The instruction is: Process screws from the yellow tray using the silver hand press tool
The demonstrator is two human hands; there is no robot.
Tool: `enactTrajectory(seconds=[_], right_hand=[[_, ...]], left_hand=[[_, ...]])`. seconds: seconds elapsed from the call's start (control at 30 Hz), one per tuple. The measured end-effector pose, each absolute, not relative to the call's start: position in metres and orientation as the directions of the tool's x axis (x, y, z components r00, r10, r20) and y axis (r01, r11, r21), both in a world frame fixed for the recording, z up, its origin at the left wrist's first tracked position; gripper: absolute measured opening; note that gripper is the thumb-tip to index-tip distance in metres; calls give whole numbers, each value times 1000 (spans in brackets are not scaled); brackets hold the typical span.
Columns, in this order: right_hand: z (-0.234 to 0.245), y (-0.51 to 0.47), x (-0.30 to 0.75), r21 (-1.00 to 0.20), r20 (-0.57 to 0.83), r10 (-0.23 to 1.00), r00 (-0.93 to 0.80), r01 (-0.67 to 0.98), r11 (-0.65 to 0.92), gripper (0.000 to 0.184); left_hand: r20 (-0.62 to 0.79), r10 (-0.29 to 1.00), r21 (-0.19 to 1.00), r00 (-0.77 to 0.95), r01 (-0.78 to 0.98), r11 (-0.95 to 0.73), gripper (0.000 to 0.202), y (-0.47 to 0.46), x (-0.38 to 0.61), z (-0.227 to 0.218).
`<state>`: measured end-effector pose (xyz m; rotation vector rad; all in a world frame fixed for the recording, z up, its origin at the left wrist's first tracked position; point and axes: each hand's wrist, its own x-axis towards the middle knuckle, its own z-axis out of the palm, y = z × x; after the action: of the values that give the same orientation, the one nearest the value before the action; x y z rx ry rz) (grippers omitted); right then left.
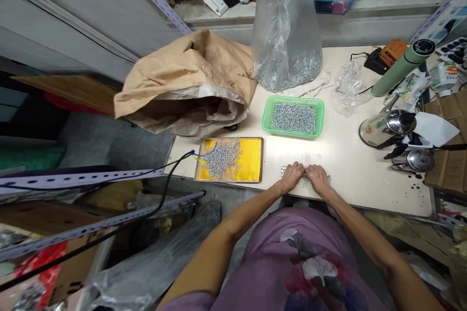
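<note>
My left hand [292,178] and my right hand [316,178] are close together at the front edge of the table, fingers curled down. Both grip a narrow metal strip [283,170], whose end pokes out left of my left hand; the fingers hide most of it. Beyond my hands stands a green plastic basket [268,112] of small silvery metal pins [294,117]. To the left lies a shallow tray [261,160] with a yellow bottom, where more loose pins [222,158] are heaped towards its left side.
A big brown paper sack [189,70] lies open at the back left. Beside it stands a clear plastic bag [288,34] with metal pieces. On the right are a green flask [401,70], a steel pitcher [383,129] and a small pot [418,160]. A black cable [166,189] hangs at left.
</note>
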<state>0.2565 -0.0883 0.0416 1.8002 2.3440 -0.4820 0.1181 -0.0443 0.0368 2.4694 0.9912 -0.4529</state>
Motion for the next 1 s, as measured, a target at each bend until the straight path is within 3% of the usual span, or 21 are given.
enactTrajectory(seconds=[0.17, 0.23, 0.37, 0.47, 0.57, 0.73, 0.8, 0.93, 1.0], right_hand=[[48, -84, 259, -198, -350, 899, -262, 959, 203, 16], [52, -81, 263, -189, -349, 902, -255, 962, 199, 17], [58, -74, 274, -181, -349, 899, -263, 961, 210, 44], [58, -63, 281, -147, -349, 900, -262, 963, 224, 32], [58, -44, 283, -125, -358, 879, -316, 949, 290, 20], [65, -17, 265, -67, -342, 877, -337, 940, 335, 25], [67, -19, 248, -104, -325, 822, -467, 882, 460, 26], [61, -33, 210, -226, -266, 557, -787, 612, 757, 22], [51, -37, 196, -223, -222, 489, -844, 532, 817, 24]], left_hand=[[-430, 584, 275, 689, 716, -642, 18, -45, 120, 31], [-363, 638, 273, 679, 732, -624, 24, -49, 117, 25], [-158, 707, 298, 690, 715, -632, 37, -74, 106, 9], [-70, 683, 346, 727, 660, -667, 39, -95, 98, -1], [-75, 648, 385, 758, 622, -682, 42, -106, 94, -2], [-97, 657, 418, 747, 630, -655, 48, -106, 95, 9], [-84, 643, 438, 761, 608, -663, 48, -109, 93, 13], [-37, 592, 480, 805, 534, -696, 36, -121, 69, 19], [-29, 664, 464, 747, 599, -653, 27, -122, 43, 22]])
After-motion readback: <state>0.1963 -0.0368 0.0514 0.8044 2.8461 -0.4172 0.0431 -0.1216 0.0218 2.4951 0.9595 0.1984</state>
